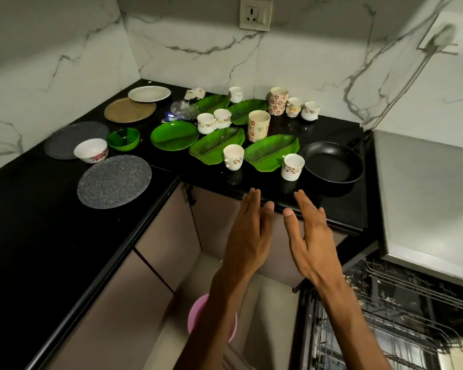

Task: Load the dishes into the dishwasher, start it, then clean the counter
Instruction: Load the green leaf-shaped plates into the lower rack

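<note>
Your left hand (247,236) and right hand (312,240) hover flat-fingered, holding nothing, at the bench's (24,222) front edge; the dishes, including the frying pan (332,162), crowd its back corner.

counter (251,188) front edge bare, cups (233,157) behind

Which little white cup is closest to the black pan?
The small white flowered cup at the counter's front edge, directly left of the black frying pan. The other small cups stand farther left or back by the wall.
</note>
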Tool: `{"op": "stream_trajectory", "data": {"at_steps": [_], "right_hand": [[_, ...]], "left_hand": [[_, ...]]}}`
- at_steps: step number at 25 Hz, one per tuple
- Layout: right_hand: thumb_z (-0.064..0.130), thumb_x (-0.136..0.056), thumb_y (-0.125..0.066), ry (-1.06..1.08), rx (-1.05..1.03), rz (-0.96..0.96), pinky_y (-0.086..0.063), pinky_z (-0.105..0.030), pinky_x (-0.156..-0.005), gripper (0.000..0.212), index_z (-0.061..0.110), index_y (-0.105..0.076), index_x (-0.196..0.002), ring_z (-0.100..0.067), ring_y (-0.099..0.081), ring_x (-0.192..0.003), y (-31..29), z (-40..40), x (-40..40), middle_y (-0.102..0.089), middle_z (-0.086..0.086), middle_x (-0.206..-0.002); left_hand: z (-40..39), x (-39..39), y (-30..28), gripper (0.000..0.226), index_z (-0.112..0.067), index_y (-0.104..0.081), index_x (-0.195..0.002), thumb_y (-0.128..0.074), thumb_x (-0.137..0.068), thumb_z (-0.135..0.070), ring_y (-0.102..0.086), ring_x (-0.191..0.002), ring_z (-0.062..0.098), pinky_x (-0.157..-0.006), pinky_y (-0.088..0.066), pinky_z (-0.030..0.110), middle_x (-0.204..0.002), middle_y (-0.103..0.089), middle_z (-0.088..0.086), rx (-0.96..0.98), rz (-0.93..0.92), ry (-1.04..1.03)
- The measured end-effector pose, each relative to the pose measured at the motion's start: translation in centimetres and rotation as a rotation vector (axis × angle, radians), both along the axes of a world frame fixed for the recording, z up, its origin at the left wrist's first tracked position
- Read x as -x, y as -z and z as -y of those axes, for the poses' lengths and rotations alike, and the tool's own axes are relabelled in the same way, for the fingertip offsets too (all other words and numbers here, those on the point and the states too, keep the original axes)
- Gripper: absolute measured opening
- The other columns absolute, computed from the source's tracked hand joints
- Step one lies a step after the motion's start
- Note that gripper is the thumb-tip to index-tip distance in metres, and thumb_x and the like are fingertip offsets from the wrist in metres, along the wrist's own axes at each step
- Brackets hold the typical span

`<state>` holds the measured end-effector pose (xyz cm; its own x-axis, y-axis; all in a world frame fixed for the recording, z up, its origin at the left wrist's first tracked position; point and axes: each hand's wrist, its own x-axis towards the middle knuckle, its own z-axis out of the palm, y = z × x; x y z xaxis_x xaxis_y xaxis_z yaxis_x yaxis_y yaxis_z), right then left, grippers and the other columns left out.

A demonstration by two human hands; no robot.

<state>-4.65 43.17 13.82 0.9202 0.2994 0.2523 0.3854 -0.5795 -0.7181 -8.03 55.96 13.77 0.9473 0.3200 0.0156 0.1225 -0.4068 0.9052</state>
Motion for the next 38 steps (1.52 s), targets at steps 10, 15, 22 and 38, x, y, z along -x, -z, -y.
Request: {"op": "stream_trajectory", "data": {"at_steps": [10, 15, 22, 38], "right_hand": [[0.060, -0.096, -0.028, -0.016, -0.010, 0.002, -0.012, -0.037, -0.122, 0.067, 0.020, -0.033, -0.150, -0.004, -0.023, -0.144, 0.9, -2.8, -4.5, -0.035, 0.001, -0.155], [0.061, -0.096, -0.026, -0.063, 0.013, -0.013, -0.014, -0.042, -0.122, 0.067, 0.022, -0.034, -0.149, -0.013, -0.029, -0.144, 1.6, -3.1, -10.0, -0.040, 0.001, -0.153], [0.056, -0.092, -0.046, -0.077, 0.051, -0.098, -0.044, -0.048, -0.104, 0.067, 0.017, -0.037, -0.145, -0.025, -0.045, -0.134, 5.2, -1.4, -20.4, -0.048, -0.009, -0.145], [-0.005, -0.080, -0.055, 0.033, 0.522, -0.174, -0.006, -0.041, -0.120, 0.059, 0.014, -0.056, -0.135, -0.018, -0.055, -0.125, 10.2, 6.0, -30.0, -0.065, -0.004, -0.128]], "left_hand": [[-2.9, -4.4, 0.4, 0.066, -0.021, -0.019, -0.153, -0.025, -0.095, -0.053, -0.010, -0.147, 0.009, -0.118, -0.014, 0.028, -0.161, -0.016, -0.003, 0.000, -0.051, 0.019], [-3.5, -8.8, 0.9, 0.062, -0.015, -0.026, -0.151, -0.030, -0.098, -0.047, -0.016, -0.147, 0.013, -0.119, -0.020, 0.030, -0.159, -0.023, 0.003, -0.027, -0.029, -0.058], [-2.3, -16.0, 2.2, 0.063, -0.016, -0.031, -0.150, -0.033, -0.096, -0.049, -0.024, -0.145, 0.014, -0.118, -0.025, 0.035, -0.156, -0.030, 0.004, 0.021, -0.055, -0.234], [3.9, -23.3, 8.1, 0.065, -0.030, -0.017, -0.153, -0.037, -0.096, -0.053, -0.023, -0.144, 0.007, -0.112, -0.022, 0.018, -0.158, -0.025, -0.008, -0.012, -0.220, 0.101]]}}
